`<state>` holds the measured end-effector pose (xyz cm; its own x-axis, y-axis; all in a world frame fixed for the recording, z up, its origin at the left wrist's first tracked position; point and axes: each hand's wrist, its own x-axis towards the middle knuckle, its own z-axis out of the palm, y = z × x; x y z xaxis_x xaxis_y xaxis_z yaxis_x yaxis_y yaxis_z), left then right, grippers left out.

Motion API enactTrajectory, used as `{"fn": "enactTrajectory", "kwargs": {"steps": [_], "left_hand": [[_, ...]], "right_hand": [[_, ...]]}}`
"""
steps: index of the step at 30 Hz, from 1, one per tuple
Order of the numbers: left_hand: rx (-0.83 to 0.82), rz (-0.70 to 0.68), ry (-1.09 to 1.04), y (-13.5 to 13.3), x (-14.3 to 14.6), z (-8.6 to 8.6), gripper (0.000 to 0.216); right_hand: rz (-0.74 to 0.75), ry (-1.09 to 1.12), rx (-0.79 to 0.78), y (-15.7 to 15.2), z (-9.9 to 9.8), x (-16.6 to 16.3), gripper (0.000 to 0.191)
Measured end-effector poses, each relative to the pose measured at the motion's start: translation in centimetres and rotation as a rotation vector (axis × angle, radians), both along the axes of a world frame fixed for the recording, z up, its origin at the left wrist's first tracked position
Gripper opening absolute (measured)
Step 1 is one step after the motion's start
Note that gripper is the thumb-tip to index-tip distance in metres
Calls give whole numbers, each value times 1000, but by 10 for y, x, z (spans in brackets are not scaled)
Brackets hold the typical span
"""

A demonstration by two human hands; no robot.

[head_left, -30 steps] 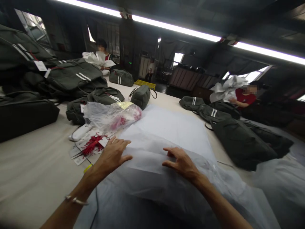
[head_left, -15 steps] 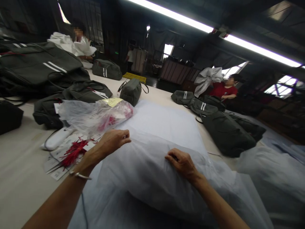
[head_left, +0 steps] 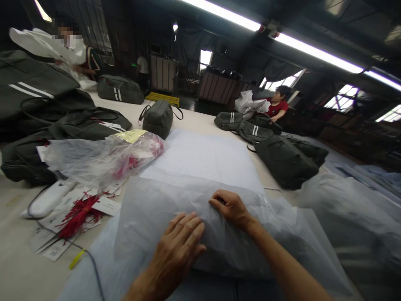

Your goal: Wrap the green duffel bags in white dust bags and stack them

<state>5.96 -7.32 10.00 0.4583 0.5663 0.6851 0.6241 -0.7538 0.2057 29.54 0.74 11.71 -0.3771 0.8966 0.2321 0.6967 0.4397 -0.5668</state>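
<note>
In front of me lies a translucent plastic bag (head_left: 147,209) with a dark, bulky item inside, its shape blurred by the film. My left hand (head_left: 180,246) rests flat on the film at the near side, fingers stretched out. My right hand (head_left: 230,207) is a little farther away and to the right, its fingers curled in a pinch on the same plastic bag. Under the bag is a pale bluish stack of sheets (head_left: 206,154); whether these are more bags I cannot tell.
At left are red-stringed tags (head_left: 79,215), a white handheld device (head_left: 48,200) with a cord, and a clear bag (head_left: 94,156) of red items. Dark green bags (head_left: 119,90) line both sides. Another filled plastic bag (head_left: 341,200) lies right. Two people (head_left: 277,108) handle wrapping across the table.
My left hand has let go of the plastic bag's left edge, moved nearer and right, and flattened onto it. My right hand stays pinched on the film. The view has turned slightly right.
</note>
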Motion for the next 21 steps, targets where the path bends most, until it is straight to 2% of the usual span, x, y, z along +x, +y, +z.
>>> {"fn": "enactTrajectory", "kwargs": {"steps": [3,5,9,12,14,16,19,21], "left_hand": [[31,114,164,3,17,-29,48],[59,168,223,9,17,-41,55],[89,210,260,17,14,-43,54],[116,216,255,19,15,-42,49],[133,215,232,20,17,-42,48],[126,208,197,21,18,-43,48],[62,171,157,22,18,-46,52],[21,153,125,24,17,-49,54]], "right_hand": [[-8,5,6,2,1,-3,23],[-10,6,12,5,1,-6,20],[-32,43,55,4,10,-6,15],[-114,179,209,-12,30,16,17],[-251,267,335,-31,43,50,20],[-503,323,396,-54,51,101,24],[-988,379,305,-95,45,199,39],[-1192,378,233,-123,30,264,47]]}}
